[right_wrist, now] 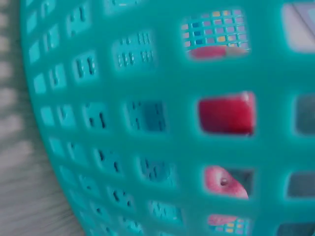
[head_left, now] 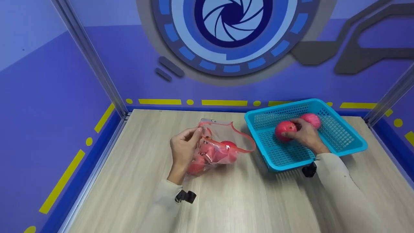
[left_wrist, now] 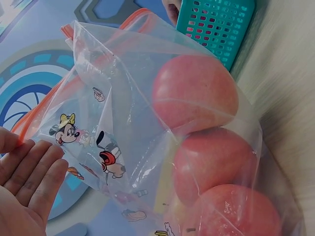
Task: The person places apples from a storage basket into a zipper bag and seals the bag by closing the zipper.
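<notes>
On the left of the wooden counter, the left hand pinches the top edge of a clear plastic bag, thumb and fingers curled round the orange zip strip; in the left wrist view the fingers lie fairly straight against the film beside printed cartoon figures. The bag stands open at its mouth and holds several red apples, stacked one upon another and pressed against the plastic. Just beside the bag, to the right, sits a blue basket with latticed walls. Inside it the right hand curls over one apple, fingers wrapped round its side, while a second apple lies just behind the hand, close to it. The right wrist view, blurred, shows only the basket's lattice with patches of red behind the holes.
</notes>
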{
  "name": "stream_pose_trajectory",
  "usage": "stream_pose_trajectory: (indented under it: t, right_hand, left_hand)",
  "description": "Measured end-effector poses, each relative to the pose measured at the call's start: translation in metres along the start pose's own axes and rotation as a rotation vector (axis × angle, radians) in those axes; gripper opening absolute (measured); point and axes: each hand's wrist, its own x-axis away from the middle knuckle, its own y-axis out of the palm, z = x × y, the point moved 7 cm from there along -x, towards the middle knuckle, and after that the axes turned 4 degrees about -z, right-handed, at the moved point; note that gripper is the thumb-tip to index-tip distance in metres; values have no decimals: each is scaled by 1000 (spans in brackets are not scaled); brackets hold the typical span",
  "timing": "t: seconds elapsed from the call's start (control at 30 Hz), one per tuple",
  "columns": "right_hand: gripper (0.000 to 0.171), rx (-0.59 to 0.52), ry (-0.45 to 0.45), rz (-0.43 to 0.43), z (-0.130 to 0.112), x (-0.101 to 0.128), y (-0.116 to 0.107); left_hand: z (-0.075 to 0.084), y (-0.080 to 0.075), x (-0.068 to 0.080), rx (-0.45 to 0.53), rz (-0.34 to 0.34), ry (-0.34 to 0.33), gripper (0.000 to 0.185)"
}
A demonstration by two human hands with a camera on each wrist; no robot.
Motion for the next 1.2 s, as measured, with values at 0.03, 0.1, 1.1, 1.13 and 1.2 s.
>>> stream_pose_trajectory:
  t: [0.03,0.1,1.1,1.13,1.2]
  right_hand:
    - [85,-14,-2,4,-2,1,0]
    - [85,-35,-9,15,-6,3,0]
    - [80,-372,-271,129,-126,49,10]
    - [79,-372,-287,131,-131,52,11]
    - [78,-377,-308,130,-141,57,13]
  left_hand:
    - [0,0,0,-3,-1,1,12]
    - [0,-1,0,-12,-2,2,12]
    - [6,2,0,-16,-6,20,13]
    - [6,2,0,-14,-5,19,13]
    - [6,1,1,-13,-4,16,13]
